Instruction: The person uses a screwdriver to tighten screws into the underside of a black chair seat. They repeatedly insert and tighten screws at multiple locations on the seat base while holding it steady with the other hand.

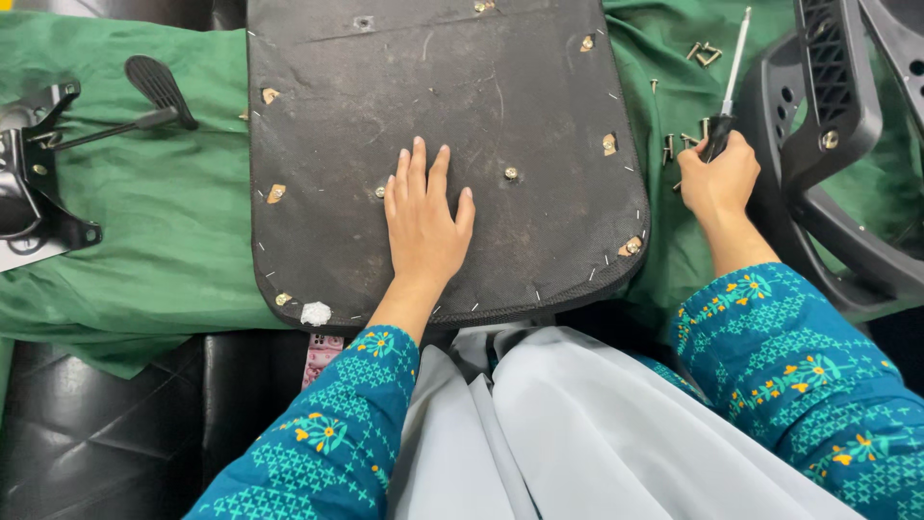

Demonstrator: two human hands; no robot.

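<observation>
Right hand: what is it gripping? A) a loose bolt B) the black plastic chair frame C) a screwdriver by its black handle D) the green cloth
C: the right hand is closed around the black handle of a screwdriver, whose metal shaft points up and away over the green cloth, while the left hand lies flat on the black seat panel.
</observation>
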